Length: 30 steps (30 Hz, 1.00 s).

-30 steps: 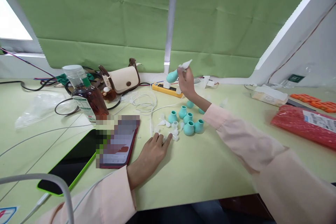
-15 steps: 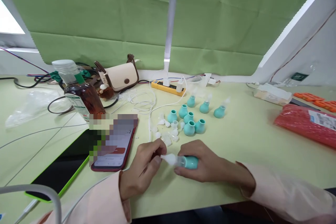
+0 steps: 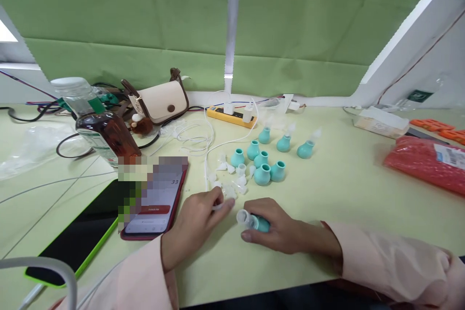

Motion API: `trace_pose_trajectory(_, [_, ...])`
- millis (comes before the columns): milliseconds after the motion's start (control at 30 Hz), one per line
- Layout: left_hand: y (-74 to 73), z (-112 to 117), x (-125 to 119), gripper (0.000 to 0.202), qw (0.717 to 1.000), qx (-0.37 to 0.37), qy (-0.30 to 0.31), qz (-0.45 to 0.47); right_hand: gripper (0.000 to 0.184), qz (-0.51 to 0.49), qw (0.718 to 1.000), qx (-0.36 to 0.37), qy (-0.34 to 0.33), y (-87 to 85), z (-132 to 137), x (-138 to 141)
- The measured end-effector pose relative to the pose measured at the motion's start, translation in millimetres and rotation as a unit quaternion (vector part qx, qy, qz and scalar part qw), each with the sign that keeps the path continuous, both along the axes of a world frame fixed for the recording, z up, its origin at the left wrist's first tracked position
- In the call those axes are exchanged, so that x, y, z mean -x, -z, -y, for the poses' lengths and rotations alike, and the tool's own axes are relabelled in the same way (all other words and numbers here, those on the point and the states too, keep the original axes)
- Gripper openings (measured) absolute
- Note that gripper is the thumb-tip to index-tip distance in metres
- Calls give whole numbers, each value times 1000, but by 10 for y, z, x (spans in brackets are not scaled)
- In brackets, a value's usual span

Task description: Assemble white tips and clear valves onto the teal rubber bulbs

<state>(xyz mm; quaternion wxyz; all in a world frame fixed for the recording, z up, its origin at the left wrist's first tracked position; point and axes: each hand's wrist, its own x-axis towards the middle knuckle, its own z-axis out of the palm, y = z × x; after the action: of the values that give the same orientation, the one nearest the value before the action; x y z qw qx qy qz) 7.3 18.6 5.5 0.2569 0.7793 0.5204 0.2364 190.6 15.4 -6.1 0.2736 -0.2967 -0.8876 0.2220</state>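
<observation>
My right hand [image 3: 271,227] is wrapped round a teal rubber bulb [image 3: 262,224], which looks like part of a nasal aspirator. A clear plastic collar [image 3: 245,218] sits in the bulb's mouth, its open end facing left. My left hand [image 3: 201,210] is closed in a pinch, with a white soft tip [image 3: 218,207] partly showing between its fingers. Just beyond its fingertips lies a pile of clear and white small parts [image 3: 229,190]. Several open teal bulbs [image 3: 262,174] stand behind the pile. Farther back, assembled bulbs with white tips [image 3: 305,148] stand on the table.
Two phones, one green-edged [image 3: 78,232] and one red-cased [image 3: 154,203], lie left. Behind them are a dark bottle [image 3: 107,138] and a cream handbag [image 3: 163,101]. A yellow power strip [image 3: 230,117] and white cable are at the back. A red package [image 3: 428,162] lies right.
The white tip has come off the clear collar, leaving its end bare. My left hand has moved slightly away toward the pile of parts. My right hand still holds the bulb.
</observation>
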Motion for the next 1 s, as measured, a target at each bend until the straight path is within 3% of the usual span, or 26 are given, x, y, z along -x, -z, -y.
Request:
trace_pose_trajectory(100, [50,-37,-8,16,978,-75,28,-193,24,-47,997,63,25,-8,-21,18])
trace_pose_trajectory(200, [99,-57,-22,20,959,-113,30,-256,21,-63,993,79,62,18,-30,49])
trace_pose_trajectory(333, [149,-67,-2,16,955,-177,-2,-239,21,-30,989,48,136,74,-51,80])
trace_pose_trajectory(467, [108,-24,22,17,955,-260,5,-142,29,53,982,10,178,96,-76,75])
trace_pose_trajectory(567, [29,50,17,22,952,-280,68,-108,24,126,978,-25,165,87,-60,73])
trace_pose_trajectory(733, [28,115,-22,35,931,-299,142,-152,13,195,973,-72,105,34,44,124])
trace_pose_trajectory(867, [88,123,-38,37,955,-209,206,-43,15,166,981,-92,36,-18,94,163])
trace_pose_trajectory(933, [92,139,-37,38,970,-121,207,35,17,136,984,-117,6,-31,95,165])
trace_pose_trajectory(1000, [78,153,-27,39,977,-29,169,125,18,110,979,-167,-29,-39,84,152])
